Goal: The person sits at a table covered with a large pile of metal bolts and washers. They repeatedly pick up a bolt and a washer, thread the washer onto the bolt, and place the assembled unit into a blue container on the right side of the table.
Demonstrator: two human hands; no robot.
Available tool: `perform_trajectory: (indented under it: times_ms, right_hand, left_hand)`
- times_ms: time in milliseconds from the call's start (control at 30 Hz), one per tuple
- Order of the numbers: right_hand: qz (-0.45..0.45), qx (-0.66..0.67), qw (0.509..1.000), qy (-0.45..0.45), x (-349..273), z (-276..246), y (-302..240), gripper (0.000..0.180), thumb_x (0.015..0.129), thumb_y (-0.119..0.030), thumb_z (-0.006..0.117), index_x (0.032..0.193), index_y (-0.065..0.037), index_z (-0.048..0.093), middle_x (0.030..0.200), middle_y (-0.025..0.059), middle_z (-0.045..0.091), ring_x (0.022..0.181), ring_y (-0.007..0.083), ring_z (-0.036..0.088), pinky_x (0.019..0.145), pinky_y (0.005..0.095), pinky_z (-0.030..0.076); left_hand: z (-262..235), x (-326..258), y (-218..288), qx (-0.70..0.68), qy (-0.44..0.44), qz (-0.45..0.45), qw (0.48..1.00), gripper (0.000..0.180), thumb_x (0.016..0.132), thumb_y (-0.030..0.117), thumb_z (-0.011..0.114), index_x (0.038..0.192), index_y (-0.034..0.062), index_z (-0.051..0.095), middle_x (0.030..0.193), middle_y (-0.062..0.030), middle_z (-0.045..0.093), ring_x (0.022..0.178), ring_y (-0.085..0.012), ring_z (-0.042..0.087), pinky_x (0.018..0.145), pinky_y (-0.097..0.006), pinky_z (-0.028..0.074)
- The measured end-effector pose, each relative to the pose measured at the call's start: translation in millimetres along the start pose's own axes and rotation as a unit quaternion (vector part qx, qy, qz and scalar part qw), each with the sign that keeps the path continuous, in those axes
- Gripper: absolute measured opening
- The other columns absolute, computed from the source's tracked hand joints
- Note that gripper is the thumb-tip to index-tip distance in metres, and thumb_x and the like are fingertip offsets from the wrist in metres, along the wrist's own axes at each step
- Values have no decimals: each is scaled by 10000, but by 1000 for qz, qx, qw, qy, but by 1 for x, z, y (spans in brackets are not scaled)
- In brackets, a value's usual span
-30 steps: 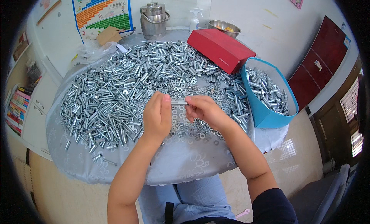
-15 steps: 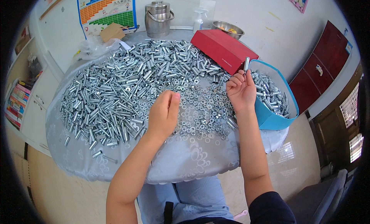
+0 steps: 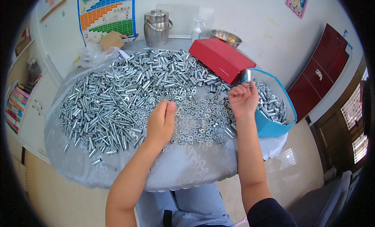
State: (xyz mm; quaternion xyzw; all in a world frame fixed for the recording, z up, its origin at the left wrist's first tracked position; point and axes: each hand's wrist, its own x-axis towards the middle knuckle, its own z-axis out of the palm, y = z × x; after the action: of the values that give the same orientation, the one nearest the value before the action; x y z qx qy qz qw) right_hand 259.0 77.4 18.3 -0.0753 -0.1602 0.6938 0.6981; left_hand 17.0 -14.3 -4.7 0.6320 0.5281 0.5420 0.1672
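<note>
My right hand [image 3: 244, 100] is raised at the near left corner of a blue fabric box [image 3: 275, 130]. A short shiny metal sleeve [image 3: 249, 75] stands up from its pinched thumb and fingers. Inside the box lie many metal bolts with sleeves [image 3: 273, 108]. My left hand [image 3: 161, 119] is closed, thumb along the top, above the near middle of the table. Its fingers face away from view, so what they hold, if anything, is hidden. Beyond and between my hands spread loose nuts and washers [image 3: 195, 123], with a wide heap of metal sleeves and bolts [image 3: 105, 106] behind and to the left.
A red box [image 3: 222, 59] lies behind the blue one. Along the back stand a lidded steel pot [image 3: 157, 29], a spray bottle [image 3: 196, 31], a metal bowl [image 3: 226, 37] and a crumpled plastic bag [image 3: 97, 55]. A grey patterned cloth [image 3: 175, 174] covers the table.
The view has shifted slightly, so the table sits lower in it. The sleeve in my right hand shows shorter above the fingers. My left hand stays closed in about the same place.
</note>
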Motion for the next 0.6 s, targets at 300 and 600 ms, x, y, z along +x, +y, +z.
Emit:
perform_trajectory:
  times_ms: [300,600]
  right_hand:
    - [-39,47,994,-90,-7,18,-12,394,863,-407,525,1032,-51,548,795,15,577,631,123,462,593,252,389]
    - [-135,-705,689,-94,-18,9,33,167,782,-144,626,849,7,600,708,58,589,663,171,563,622,270,444]
  left_hand:
    - [6,0,-18,-84,8,-55,995,331,934,282,393,813,1,519,722,-110,547,673,-233,525,639,-322,408]
    - [-10,8,-10,42,17,-31,998,178,850,223,539,898,53,556,799,-97,544,696,-221,522,634,-332,417]
